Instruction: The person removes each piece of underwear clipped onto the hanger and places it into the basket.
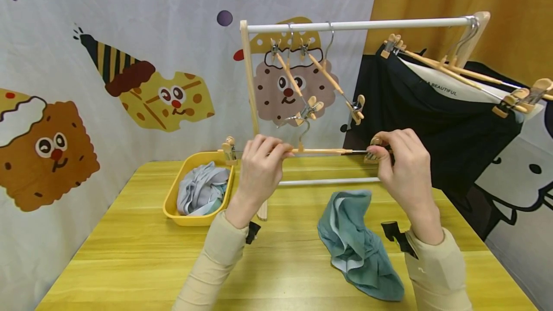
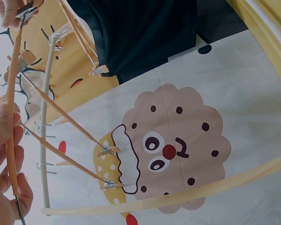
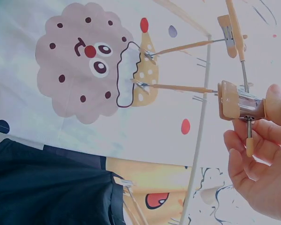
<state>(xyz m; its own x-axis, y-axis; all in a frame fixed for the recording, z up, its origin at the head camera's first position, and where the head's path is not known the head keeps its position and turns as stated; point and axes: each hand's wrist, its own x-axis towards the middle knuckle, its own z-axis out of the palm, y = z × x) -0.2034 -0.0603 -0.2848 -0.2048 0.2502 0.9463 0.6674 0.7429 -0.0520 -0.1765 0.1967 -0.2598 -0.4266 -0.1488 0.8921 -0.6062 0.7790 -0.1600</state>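
Note:
A wooden clip hanger with a metal hook is held level above the table, in front of the rack. My left hand grips its bar left of the hook; the left wrist view shows fingers curled round the wood. At the other end, my right hand pinches the right clip, which sits on the thin metal rod. The left clip stands beyond my left hand, above a yellow basket. Below the hands a crumpled teal garment lies on the table.
A small rack with a white rail stands at the back. Two bare clip hangers hang at its left, and black bottoms are clipped on at its right. Grey cloth fills the basket on the wooden table.

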